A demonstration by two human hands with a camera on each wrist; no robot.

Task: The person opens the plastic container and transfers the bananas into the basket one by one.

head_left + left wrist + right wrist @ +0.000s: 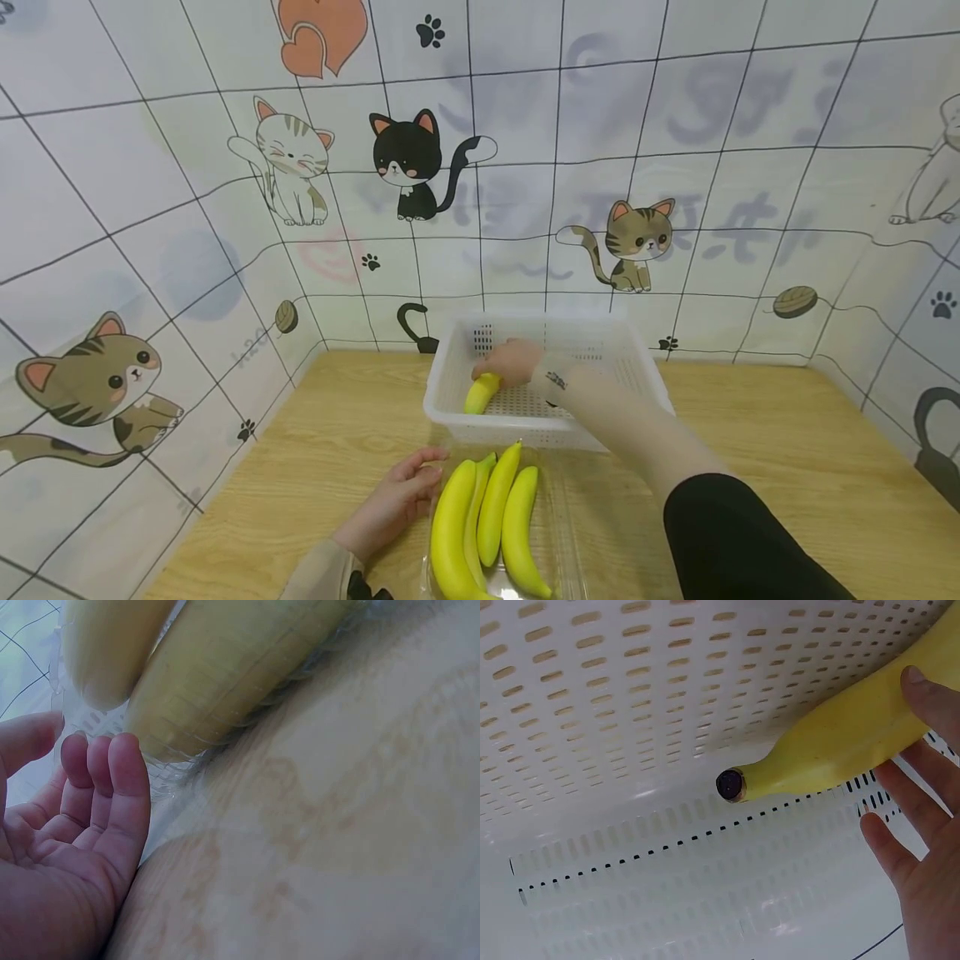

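Observation:
Inside the white perforated basket (517, 429), my right hand (516, 362) grips a yellow banana (482, 393). The right wrist view shows the thumb (922, 688) on one side of that banana and fingers on the other, its dark-tipped stem pointing away from the hand. Several more bananas (452, 525) lie side by side in a clear plastic box (567, 542) in front of the basket. At the left side of this box is my left hand (405, 492). Its fingers are loosely bent, fingertips right at the clear wall in the left wrist view, with nothing held.
A light wooden table (330, 425) carries the box and basket. Behind and at both sides rise walls (517, 267) covered in a cat-patterned grid print, the back one close behind the basket.

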